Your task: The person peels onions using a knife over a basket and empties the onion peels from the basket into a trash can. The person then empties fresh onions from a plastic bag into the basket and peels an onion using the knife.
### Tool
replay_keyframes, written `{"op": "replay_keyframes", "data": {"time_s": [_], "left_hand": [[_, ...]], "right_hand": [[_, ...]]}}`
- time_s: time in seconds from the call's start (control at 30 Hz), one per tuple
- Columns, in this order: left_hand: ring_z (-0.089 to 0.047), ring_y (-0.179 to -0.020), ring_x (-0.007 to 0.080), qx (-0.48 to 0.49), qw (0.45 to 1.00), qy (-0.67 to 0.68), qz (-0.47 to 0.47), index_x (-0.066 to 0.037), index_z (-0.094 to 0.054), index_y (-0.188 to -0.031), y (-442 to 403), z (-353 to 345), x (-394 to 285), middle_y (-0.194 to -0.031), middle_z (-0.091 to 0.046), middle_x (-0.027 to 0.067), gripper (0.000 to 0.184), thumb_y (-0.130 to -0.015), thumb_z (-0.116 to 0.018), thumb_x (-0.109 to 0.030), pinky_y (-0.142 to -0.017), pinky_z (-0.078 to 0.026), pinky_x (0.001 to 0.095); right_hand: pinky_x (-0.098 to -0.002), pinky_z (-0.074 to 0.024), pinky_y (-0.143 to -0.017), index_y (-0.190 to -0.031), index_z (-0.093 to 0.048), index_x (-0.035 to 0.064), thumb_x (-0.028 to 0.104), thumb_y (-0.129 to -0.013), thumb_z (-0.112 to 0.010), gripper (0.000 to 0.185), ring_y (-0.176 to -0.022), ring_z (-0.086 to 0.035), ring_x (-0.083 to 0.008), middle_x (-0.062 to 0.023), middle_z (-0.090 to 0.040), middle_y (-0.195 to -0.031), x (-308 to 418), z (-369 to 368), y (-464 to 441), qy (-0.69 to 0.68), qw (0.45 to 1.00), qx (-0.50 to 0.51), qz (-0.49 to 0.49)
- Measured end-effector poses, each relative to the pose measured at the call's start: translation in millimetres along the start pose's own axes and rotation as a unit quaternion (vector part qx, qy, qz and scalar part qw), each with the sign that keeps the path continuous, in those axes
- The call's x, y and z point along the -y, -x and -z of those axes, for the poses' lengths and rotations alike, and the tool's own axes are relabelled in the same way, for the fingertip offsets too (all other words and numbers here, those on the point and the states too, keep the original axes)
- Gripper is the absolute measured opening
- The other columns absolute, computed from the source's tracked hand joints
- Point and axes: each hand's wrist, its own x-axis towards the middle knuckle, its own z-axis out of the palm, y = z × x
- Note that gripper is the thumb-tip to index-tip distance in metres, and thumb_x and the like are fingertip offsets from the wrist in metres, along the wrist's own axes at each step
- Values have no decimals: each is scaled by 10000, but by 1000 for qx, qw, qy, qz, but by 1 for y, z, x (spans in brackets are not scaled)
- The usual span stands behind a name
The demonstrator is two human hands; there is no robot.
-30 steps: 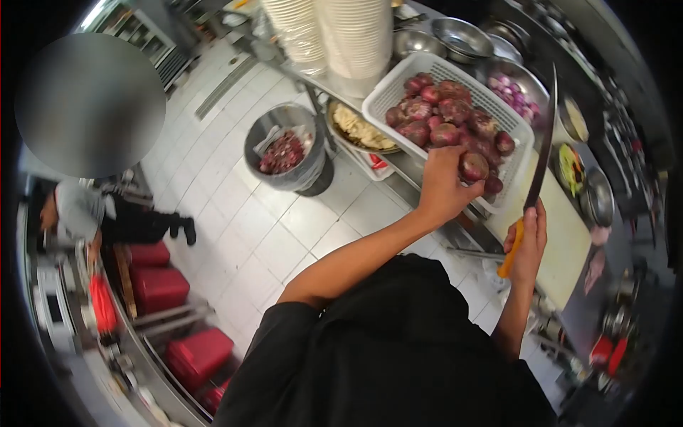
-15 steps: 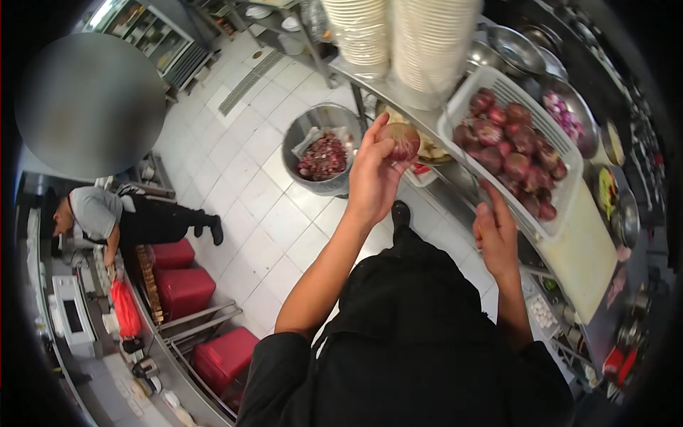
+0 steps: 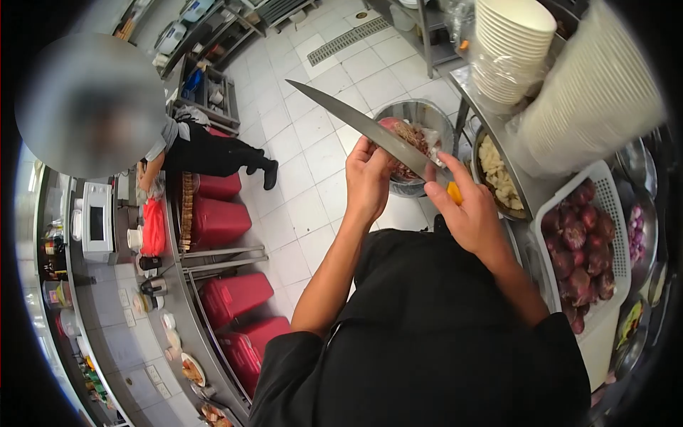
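My left hand (image 3: 369,178) is closed around a red onion (image 3: 410,133), whose root side shows past the knife blade. My right hand (image 3: 466,213) grips a large kitchen knife (image 3: 348,114) with a yellow handle. Its long blade crosses over the onion, tip pointing to the upper left; whether the edge touches the onion is hidden. Below both hands stands a grey bin (image 3: 445,128) with onion skins inside, partly covered by the onion and blade. To the right, a white plastic basket (image 3: 622,242) holds several red onions (image 3: 580,242).
Stacked white containers (image 3: 516,43) and wrapped lids or bowls (image 3: 590,92) stand on the steel counter. A pan of pale chunks (image 3: 494,167) sits below its edge. A metal bowl of chopped onion (image 3: 635,231) lies beyond the basket. At left, a person (image 3: 213,149) stands beside red bins (image 3: 220,220).
The view has swung toward the left. My right hand has come from beside the basket to the onion, bringing the knife across it. My left hand still holds the onion, now over the bin.
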Motion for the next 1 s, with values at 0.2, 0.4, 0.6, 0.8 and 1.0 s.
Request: {"op": "replay_keyframes", "data": {"time_s": [0.2, 0.4, 0.6, 0.8, 1.0], "left_hand": [[-624, -850, 136, -33, 999, 0, 3, 69, -556, -1169, -46, 34, -10, -1004, -649, 109, 287, -884, -567, 28, -753, -512, 261], [-527, -669, 63, 24, 997, 34, 60, 40, -580, -1090, -92, 81, -20, -880, -616, 49, 238, -852, -585, 47, -571, -423, 202], [-638, -926, 170, 114, 990, 20, 83, 30, -608, -1104, -129, 130, -14, -1042, -667, 93, 232, -902, -610, -84, -823, -515, 313], [-596, -1141, 249, 189, 978, -50, 77, 72, -536, -1287, -125, 117, -14, -1249, -606, 155, 387, -954, -542, -126, -992, -474, 387], [-641, -1036, 242, 130, 986, -27, 102, 63, -564, -1219, -120, 107, -10, -1152, -632, 157, 321, -944, -557, -103, -922, -525, 363]], "right_hand": [[-473, -480, -594, -1310, -502, -27, 419, -925, -623, 602, -635, -656, -405, -226, -631, -658, 5, -31, -47, 26, 1000, 10, -5], [-502, -486, -614, -1311, -505, -12, 424, -922, -620, 596, -661, -646, -440, -241, -639, -680, 17, -84, -73, 80, 995, -45, -43], [-527, -481, -592, -1362, -434, 21, 451, -950, -560, 609, -673, -640, -459, -237, -642, -679, 26, -133, -90, 92, 989, -91, -67], [-536, -484, -600, -1411, -408, 97, 459, -946, -554, 607, -686, -634, -457, -226, -650, -724, 15, -141, -102, 114, 982, -122, -94], [-502, -507, -628, -1438, -355, -47, 521, -974, -480, 744, -655, -642, -422, -220, -642, -684, 17, -116, -100, 120, 987, -70, -77]]}}
